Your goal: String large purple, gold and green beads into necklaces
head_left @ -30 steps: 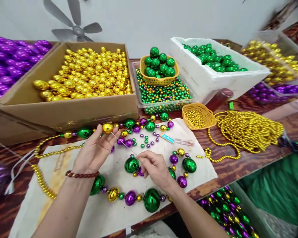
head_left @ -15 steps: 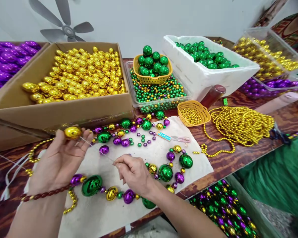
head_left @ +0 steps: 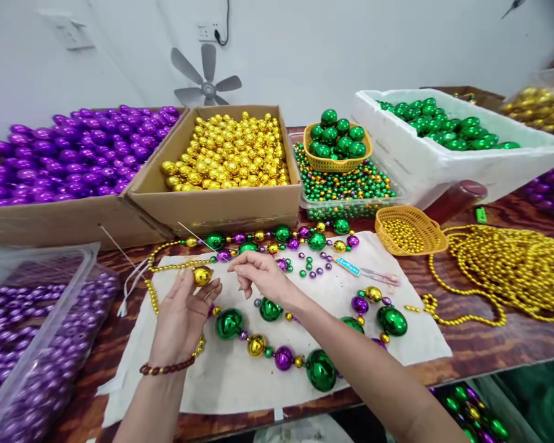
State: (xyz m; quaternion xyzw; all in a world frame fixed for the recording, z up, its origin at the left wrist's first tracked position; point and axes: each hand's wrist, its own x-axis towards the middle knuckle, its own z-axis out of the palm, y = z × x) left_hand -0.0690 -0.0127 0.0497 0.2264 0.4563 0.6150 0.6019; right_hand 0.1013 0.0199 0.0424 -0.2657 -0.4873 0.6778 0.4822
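Note:
My left hand (head_left: 182, 314), palm up, grips a shiny gold bead (head_left: 202, 275) between thumb and fingers. Just to its right, my right hand (head_left: 261, 275) pinches a thin, needle-like wire (head_left: 197, 239), whose far end points up and left above the gold bead. A string of large green, gold and purple beads (head_left: 284, 357) curves over the white cloth (head_left: 231, 387) below my hands, partly hidden by my right forearm. Behind them lies another mixed-colour bead strand (head_left: 282, 234). Small loose purple and green beads (head_left: 309, 266) rest nearby.
Boxes of purple beads (head_left: 87, 157) and gold beads (head_left: 240, 151) line the back. Beside them stand a yellow basket (head_left: 337, 165), a white foam box (head_left: 415, 161) and an orange basket (head_left: 413, 231). Gold bead strands (head_left: 512, 271) lie right; a purple bead tub (head_left: 41, 332) stands left.
The view has swung left, bringing the purple beads into sight. The thin wire reached toward the gold bead before; now it points up past it. My left hand still holds the bead.

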